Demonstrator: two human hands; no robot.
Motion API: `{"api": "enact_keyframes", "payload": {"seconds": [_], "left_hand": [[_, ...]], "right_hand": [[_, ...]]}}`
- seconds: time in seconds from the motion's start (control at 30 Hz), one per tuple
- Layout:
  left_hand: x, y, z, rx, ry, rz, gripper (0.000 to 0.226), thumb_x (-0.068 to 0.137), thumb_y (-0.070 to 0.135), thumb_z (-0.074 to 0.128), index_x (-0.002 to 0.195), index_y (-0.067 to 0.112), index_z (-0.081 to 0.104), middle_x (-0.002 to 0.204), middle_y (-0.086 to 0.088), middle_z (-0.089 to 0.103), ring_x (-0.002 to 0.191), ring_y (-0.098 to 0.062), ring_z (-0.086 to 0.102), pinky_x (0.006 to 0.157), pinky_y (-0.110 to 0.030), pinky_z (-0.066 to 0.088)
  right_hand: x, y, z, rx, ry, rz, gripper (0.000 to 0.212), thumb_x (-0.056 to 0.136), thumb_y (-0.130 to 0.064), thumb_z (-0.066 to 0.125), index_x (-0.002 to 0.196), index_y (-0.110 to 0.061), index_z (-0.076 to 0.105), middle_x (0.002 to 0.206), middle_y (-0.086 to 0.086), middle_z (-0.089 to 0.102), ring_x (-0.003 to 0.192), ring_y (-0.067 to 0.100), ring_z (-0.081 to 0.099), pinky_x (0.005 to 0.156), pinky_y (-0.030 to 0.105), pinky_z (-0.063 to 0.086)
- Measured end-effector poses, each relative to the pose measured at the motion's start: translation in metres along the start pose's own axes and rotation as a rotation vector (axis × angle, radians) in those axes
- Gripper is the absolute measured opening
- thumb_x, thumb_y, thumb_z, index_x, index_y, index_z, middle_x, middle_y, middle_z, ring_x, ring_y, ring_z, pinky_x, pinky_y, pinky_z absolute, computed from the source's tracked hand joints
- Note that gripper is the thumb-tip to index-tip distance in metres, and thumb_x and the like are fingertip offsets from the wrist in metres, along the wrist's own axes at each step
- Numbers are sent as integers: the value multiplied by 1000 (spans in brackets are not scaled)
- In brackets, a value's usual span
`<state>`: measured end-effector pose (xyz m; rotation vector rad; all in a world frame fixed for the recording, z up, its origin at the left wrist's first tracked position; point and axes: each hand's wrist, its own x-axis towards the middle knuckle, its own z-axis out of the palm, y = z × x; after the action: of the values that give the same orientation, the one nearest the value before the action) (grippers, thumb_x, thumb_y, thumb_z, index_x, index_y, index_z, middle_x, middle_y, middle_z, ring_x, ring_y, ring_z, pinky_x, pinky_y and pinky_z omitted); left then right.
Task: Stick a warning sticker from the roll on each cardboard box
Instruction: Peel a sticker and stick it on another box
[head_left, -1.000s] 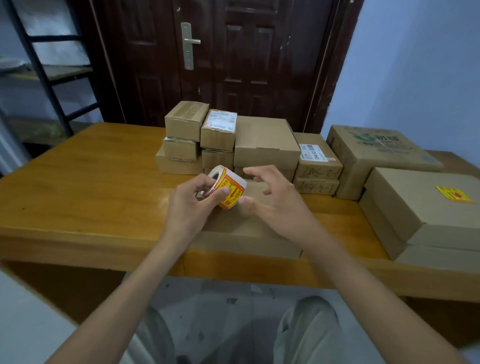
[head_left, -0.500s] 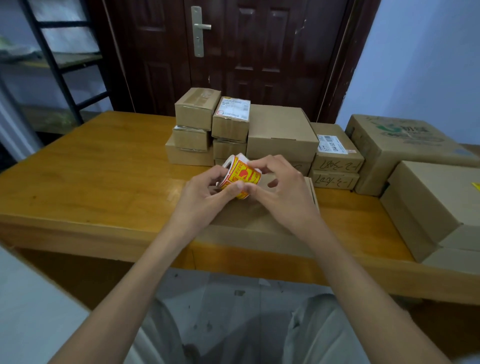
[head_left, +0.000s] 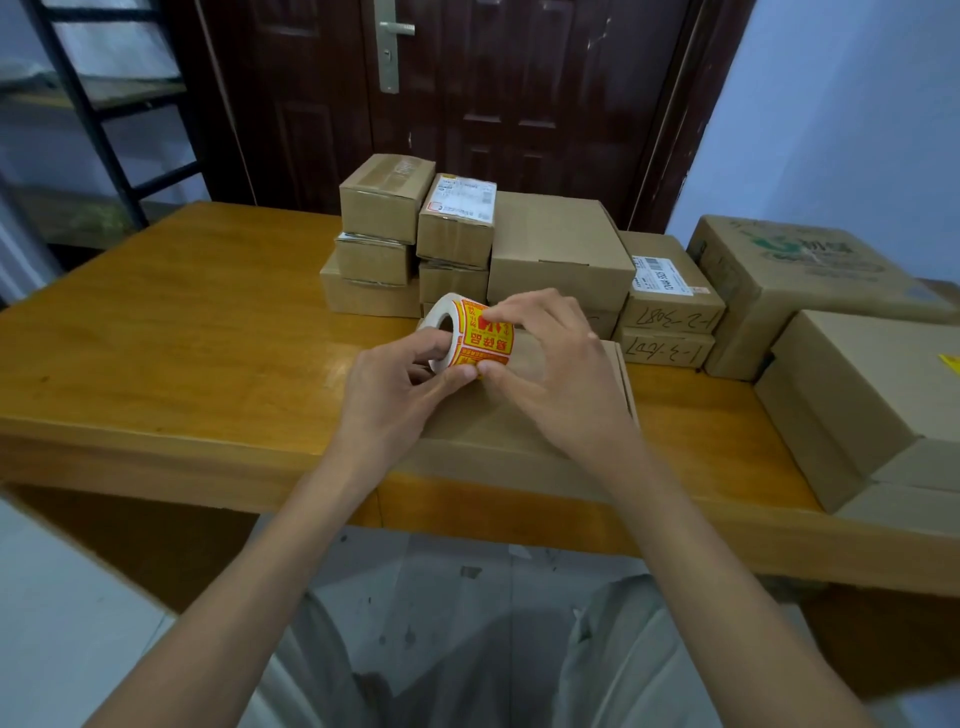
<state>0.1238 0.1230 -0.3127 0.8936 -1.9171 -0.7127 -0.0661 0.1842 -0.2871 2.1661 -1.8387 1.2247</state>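
Left hand (head_left: 395, 395) grips light roll (head_left: 470, 332); right hand (head_left: 556, 374) pinches its flimsy sticker edge. Peel from corner.

One sticker roll (head_left: 470, 335), two hands, one table (head_left: 171, 338), one door (head_left: 467, 78), about a dozen cardboard boxes.

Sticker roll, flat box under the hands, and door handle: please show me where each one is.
sticker roll (head_left: 480, 335), head view, on its yellow and red printed face
flat box (head_left: 498, 421), head view, on its bare top
door handle (head_left: 397, 27), head view, on the lever
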Motion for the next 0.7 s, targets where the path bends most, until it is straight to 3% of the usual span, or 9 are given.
{"api": "enact_keyframes", "payload": {"seconds": [0.23,0.5,0.7], "left_hand": [[-1,1,1,-10,-14,18,47,84,54,68,121,27,77,117,15,75,103,2,68,78,-14,56],[-2,0,1,-6,-8,14,46,85,52,67,122,26,77,120,14,75,105,-3,70,82,-23,61],[-3,0,2,-12,12,18,45,87,51,67,120,24,78,117,15,75,101,-2,71,79,-28,62]], "right_hand": [[-6,-6,1,-154,148,-117,37,86,-31,85,116,-14,72,117,3,63,110,18,56,85,37,56],[-7,-5,1,-203,142,-155,33,89,-32,83,115,-13,74,110,2,67,104,16,58,88,25,42],[-10,-5,-1,-178,172,-188,24,93,-27,77,113,-13,78,108,0,70,101,17,60,85,33,47]]}}
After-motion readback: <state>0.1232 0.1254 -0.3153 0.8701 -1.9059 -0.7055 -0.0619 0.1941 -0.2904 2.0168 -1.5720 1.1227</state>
